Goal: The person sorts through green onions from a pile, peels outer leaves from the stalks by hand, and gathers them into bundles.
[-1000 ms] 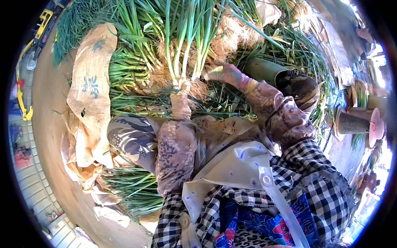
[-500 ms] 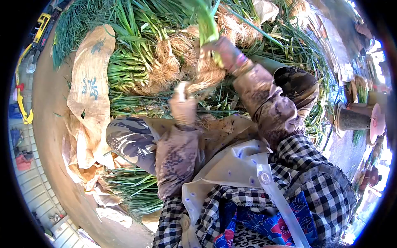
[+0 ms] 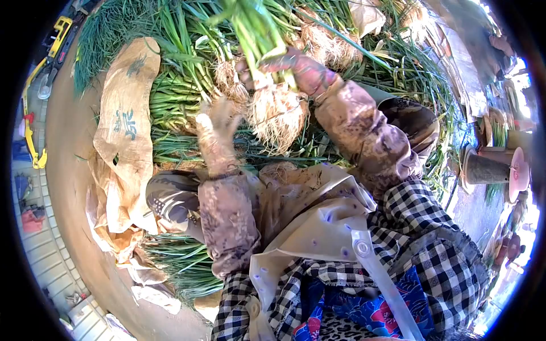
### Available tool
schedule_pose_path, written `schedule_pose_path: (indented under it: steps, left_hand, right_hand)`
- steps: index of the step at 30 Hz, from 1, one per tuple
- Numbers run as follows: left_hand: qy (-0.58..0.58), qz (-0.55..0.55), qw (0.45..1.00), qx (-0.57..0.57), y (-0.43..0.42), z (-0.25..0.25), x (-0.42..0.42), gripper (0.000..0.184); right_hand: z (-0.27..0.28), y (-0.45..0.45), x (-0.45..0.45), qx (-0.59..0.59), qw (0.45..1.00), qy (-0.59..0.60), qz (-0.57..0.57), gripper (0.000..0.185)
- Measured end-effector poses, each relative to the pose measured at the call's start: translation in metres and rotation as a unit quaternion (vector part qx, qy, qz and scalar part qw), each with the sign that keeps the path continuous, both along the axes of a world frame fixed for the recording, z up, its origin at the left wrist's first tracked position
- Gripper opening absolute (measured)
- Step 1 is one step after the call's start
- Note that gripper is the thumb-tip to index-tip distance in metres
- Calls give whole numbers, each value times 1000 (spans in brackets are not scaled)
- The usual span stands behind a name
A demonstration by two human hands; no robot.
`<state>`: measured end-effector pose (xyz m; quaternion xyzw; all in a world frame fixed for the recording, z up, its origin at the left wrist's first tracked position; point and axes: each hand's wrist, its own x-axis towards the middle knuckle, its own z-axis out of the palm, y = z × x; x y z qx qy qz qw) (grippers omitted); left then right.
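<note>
My right hand (image 3: 304,71) is closed around the stalks of a bunch of green onions (image 3: 277,116). The bunch stands upright, with long pale roots hanging below my fist and green leaves rising blurred above it. To its left, my left hand (image 3: 218,133) is smeared by motion, but the fingers look spread with nothing between them. It is apart from the held bunch and close to the roots of other green onions (image 3: 176,102) lying in a heap behind it.
A long tan paper sack (image 3: 122,113) lies on the left, beside the heap. Another leafy bundle (image 3: 185,261) is by my left knee. Loose greens (image 3: 421,74) cover the right side. A dark spool with a pink rim (image 3: 489,167) stands at far right.
The bunch in my right hand has swung upright, its roots now spread downward. My left hand has come off the roots and moved left and up.
</note>
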<state>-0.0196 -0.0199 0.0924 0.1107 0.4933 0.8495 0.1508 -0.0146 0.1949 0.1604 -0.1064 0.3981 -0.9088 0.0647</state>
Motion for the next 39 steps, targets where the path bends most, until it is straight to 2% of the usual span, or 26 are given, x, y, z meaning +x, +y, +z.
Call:
schedule_pose_path:
  steps: [1, 2, 3, 4, 5, 8, 9, 10, 12, 14, 15, 16, 18, 20, 24, 27, 28, 29, 30, 31, 33, 34, 36, 37, 38, 39]
  left_hand:
    - [-49, -102, 993, 40, 2, -7, -2, 54]
    - [-93, -144, 984, 55, 6, -13, -1, 53]
    - [-130, -172, 974, 70, 9, -22, 3, 52]
    - [-161, -183, 967, 79, 13, -29, 6, 50]
    - [-182, -184, 962, 88, 16, -35, 9, 49]
    - [-231, -178, 949, 116, 22, -51, 16, 46]
    - [-243, -179, 945, 124, 24, -56, 18, 45]
    - [-253, -180, 941, 132, 27, -59, 18, 44]
    - [-269, -190, 932, 148, 32, -66, 18, 43]
    - [-283, -210, 921, 165, 40, -71, 18, 41]
    - [-289, -222, 914, 176, 45, -73, 19, 40]
    - [-296, -241, 906, 185, 50, -76, 20, 39]
    - [-310, -279, 888, 195, 58, -83, 21, 38]
    - [-308, -279, 891, 183, 63, -82, 26, 36]
    - [-276, -228, 924, 131, 57, -77, 34, 33]
    - [-258, -196, 941, 100, 51, -78, 33, 31]
    - [-253, -188, 944, 93, 50, -79, 32, 31]
    - [-248, -183, 948, 81, 49, -81, 32, 30]
    - [-245, -179, 950, 67, 51, -83, 31, 29]
    - [-236, -180, 954, 47, 50, -90, 30, 29]
    - [-219, -177, 960, -2, 53, -91, 30, 28]
    - [-208, -176, 962, -26, 55, -95, 32, 28]
    - [-173, -148, 973, -48, 59, -96, 42, 23]
    - [-151, -121, 980, -44, 62, -88, 49, 18]
    - [-129, -94, 986, -39, 62, -81, 56, 15]
    - [-148, -125, 981, -20, 60, -78, 57, 26]
  right_hand:
    - [-16, -3, -2, 54, 998, -20, 6, 47]
    - [-35, -5, -6, 110, 993, -40, 13, 54]
    - [-73, 2, -17, 274, 962, -18, 9, 52]
    - [-71, -1, -21, 431, 902, 7, 6, 51]
    - [-57, -4, -10, 478, 862, -166, 36, 49]
    - [-108, 12, -18, 391, 919, 14, -37, 42]
    - [-113, 26, -16, -29, 998, -63, 12, 37]
    - [-105, 33, -3, 103, 992, -20, -63, 37]
    - [-66, 30, 37, 355, 909, 71, -205, 39]
    - [-43, 16, 71, 333, 926, -7, -176, 45]
    - [-39, 16, 80, 523, 817, 144, -193, 50]
    - [-30, 1, 87, 616, 757, 120, -184, 41]
    - [-71, -2, 95, 721, 620, 175, -253, 31]
    - [-75, -16, 90, 768, 585, 137, -222, 20]
    - [-79, -26, 99, 726, 660, 134, -141, 13]
    - [-46, -41, 120, 481, 843, 235, 48, 10]
    - [-33, -42, 123, 385, 878, 262, 111, 10]
    - [-22, -37, 115, 403, 860, 302, 84, 11]
    - [-15, -25, 108, 463, 847, 259, 41, 13]
    - [-15, -11, 99, 358, 926, 121, 14, 14]
    - [-17, 13, 70, 366, 926, -75, -59, 19]
    - [-20, 22, 55, 484, 859, -132, -102, 22]
    - [-41, 11, 27, 195, 942, -137, -236, 33]
    - [-61, 17, 14, 336, 901, -99, -254, 37]
    - [-82, 22, 2, 485, 827, -67, -277, 42]
    - [-102, 28, -10, 606, 735, -43, -303, 46]
